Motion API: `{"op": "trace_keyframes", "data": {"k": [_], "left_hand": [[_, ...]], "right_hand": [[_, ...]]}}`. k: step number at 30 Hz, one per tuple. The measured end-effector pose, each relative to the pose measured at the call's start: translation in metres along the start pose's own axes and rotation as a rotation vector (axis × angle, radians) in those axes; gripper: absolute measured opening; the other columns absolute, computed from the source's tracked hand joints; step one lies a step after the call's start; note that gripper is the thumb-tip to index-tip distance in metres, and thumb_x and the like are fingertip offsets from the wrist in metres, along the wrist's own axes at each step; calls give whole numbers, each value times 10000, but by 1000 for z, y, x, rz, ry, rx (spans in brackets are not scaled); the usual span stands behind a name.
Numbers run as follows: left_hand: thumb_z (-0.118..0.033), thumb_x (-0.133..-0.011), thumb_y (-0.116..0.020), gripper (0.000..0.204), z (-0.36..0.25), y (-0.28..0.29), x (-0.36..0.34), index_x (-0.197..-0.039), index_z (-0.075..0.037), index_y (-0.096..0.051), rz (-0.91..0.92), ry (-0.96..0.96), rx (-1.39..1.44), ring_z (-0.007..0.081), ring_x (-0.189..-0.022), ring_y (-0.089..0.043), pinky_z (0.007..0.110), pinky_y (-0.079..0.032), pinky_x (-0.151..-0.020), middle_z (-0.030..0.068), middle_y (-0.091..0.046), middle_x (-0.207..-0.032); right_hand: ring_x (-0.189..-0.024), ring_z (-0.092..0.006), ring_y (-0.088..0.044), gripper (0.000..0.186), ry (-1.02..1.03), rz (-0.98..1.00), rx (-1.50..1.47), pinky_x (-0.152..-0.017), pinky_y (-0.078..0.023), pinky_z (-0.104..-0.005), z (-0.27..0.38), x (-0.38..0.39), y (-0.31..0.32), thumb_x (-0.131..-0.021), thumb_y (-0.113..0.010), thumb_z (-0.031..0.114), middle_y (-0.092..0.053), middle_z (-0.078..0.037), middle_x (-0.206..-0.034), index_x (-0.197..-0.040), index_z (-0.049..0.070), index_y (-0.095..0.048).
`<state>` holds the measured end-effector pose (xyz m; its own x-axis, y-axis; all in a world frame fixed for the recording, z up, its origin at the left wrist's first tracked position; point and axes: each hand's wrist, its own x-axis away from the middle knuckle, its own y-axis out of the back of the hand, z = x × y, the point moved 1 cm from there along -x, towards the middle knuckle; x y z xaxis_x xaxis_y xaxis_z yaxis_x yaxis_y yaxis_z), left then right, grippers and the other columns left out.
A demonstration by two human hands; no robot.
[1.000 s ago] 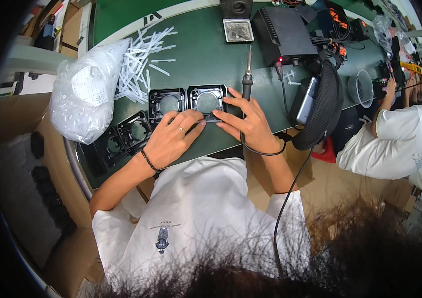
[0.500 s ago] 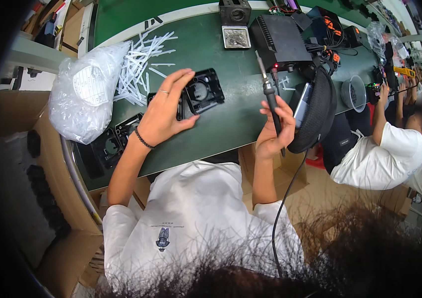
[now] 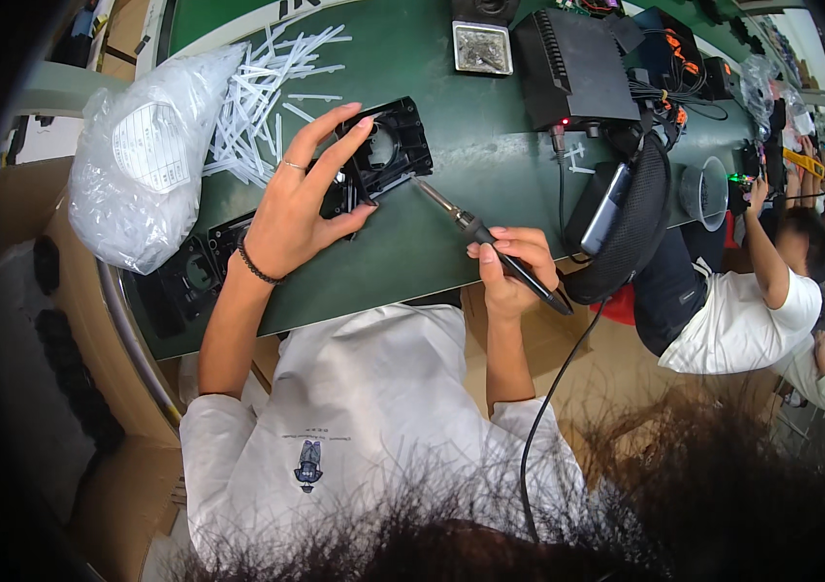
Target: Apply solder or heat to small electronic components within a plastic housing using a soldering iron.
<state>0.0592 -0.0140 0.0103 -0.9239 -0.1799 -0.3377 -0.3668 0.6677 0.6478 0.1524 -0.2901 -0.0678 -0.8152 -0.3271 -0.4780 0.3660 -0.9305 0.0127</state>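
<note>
My left hand [image 3: 298, 204] grips a black plastic housing [image 3: 414, 131] with a round opening, fingers on its top and thumb at its lower side. A pale strip lies along the housing's near edge. In my right hand [image 3: 517, 276] is a soldering iron [image 3: 478, 231], held like a pen and slanting up to the left. Its metal tip is at the housing's lower right edge; whether it touches cannot be made out. More black housings [image 3: 194, 272] lie to the left, partly hidden by my left forearm.
White plastic strips [image 3: 262, 102] are heaped beside a clear bag [image 3: 136, 160]. Behind stands a metal tray [image 3: 482, 48] and a black soldering station [image 3: 582, 78]. A black mesh case [image 3: 640, 213] and clear tub [image 3: 703, 194] are right. A co-worker [image 3: 742, 315] sits further right.
The soldering iron has swung from nearly upright to a slant, its tip now at the housing. My right hand has changed its grip. The view has shifted slightly.
</note>
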Motion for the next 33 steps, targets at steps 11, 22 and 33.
{"op": "trace_keyframes", "data": {"k": [11,22,33], "left_hand": [[32,-661,-898,966,2,-1,1,-1552,-116,-556,-13,-34,-5,405,-1367,-566,460,-517,-1120,171,-507,-1576],[34,-654,-898,970,4,-2,3,-1550,-119,-561,-18,-35,-1,399,-1373,-560,457,-513,-1127,164,-510,-1576],[43,-649,-901,973,3,-1,1,-1548,-120,-567,-15,-29,8,395,-1380,-556,452,-515,-1124,159,-508,-1579]], "right_hand": [[-751,-211,-771,225,51,19,71,-664,-656,-301,2,-6,-2,-831,-858,-31,-756,-177,-991,-976,7,-691],[-759,-206,-768,224,30,24,102,-678,-646,-302,2,-3,-1,-827,-871,-23,-764,-165,-981,-962,20,-698],[-782,-241,-781,201,-5,11,-10,-680,-672,-321,5,-5,-3,-843,-857,-23,-752,-203,-1013,-963,-2,-697]]}}
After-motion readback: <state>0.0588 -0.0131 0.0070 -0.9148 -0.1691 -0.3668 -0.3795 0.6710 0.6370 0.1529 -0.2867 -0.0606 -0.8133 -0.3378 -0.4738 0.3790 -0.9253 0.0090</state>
